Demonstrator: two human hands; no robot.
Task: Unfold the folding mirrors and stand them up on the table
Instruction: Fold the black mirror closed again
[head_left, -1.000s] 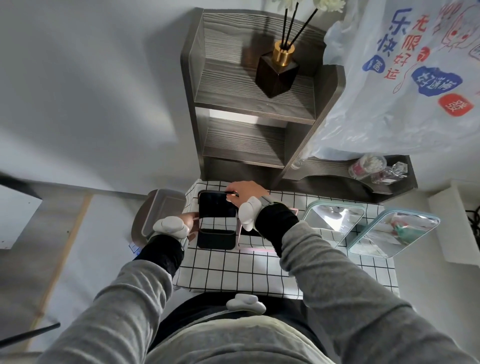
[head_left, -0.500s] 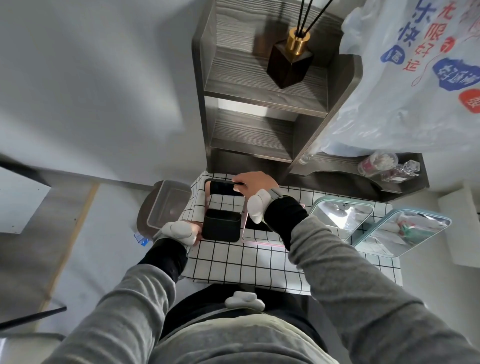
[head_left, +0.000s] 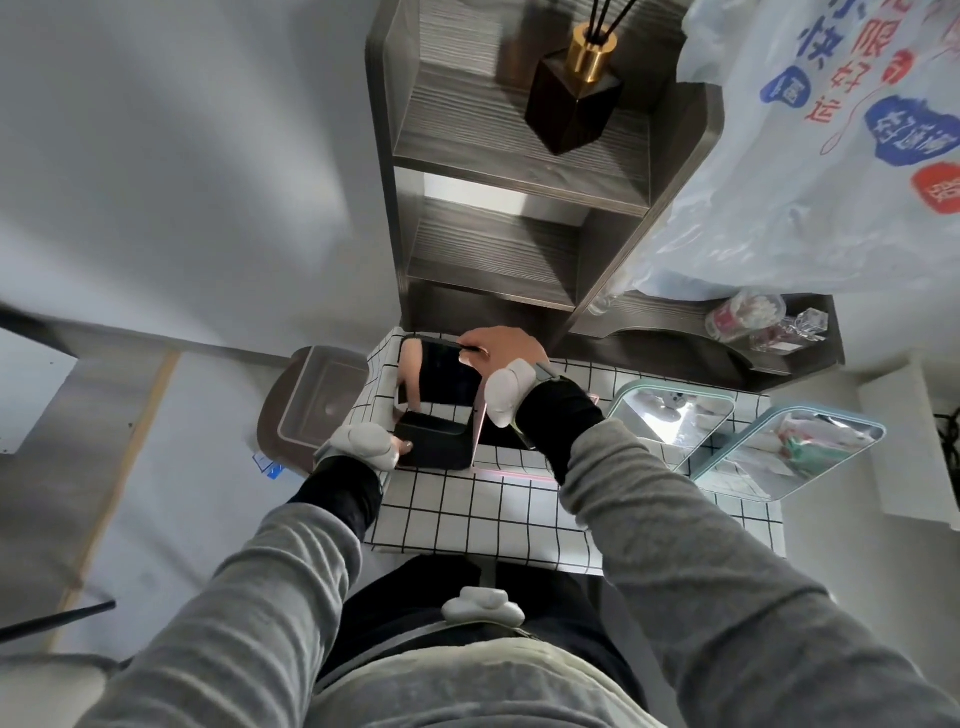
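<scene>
A pink-framed folding mirror (head_left: 441, 387) stands half unfolded at the left of the small table (head_left: 483, 514), which wears a white grid cloth. My right hand (head_left: 501, 348) grips the mirror's raised top edge. My left hand (head_left: 397, 447) holds its dark lower panel at the near left corner. Two teal-framed mirrors (head_left: 670, 410) (head_left: 789, 447) stand tilted on the right part of the table, glass facing up. Another flat pink piece (head_left: 519, 470) lies under my right wrist, mostly hidden.
A grey wooden shelf unit (head_left: 519, 208) rises behind the table, with a reed diffuser bottle (head_left: 571, 104) on it. A printed plastic bag (head_left: 831, 156) hangs at the right. Small jars (head_left: 748, 317) sit on the low shelf. A clear plastic box (head_left: 322, 395) rests left of the table.
The mirror's upper panel has swung up from lying flat toward upright, my right hand lifting its top edge. My left hand stays on the lower panel. The camera has shifted closer.
</scene>
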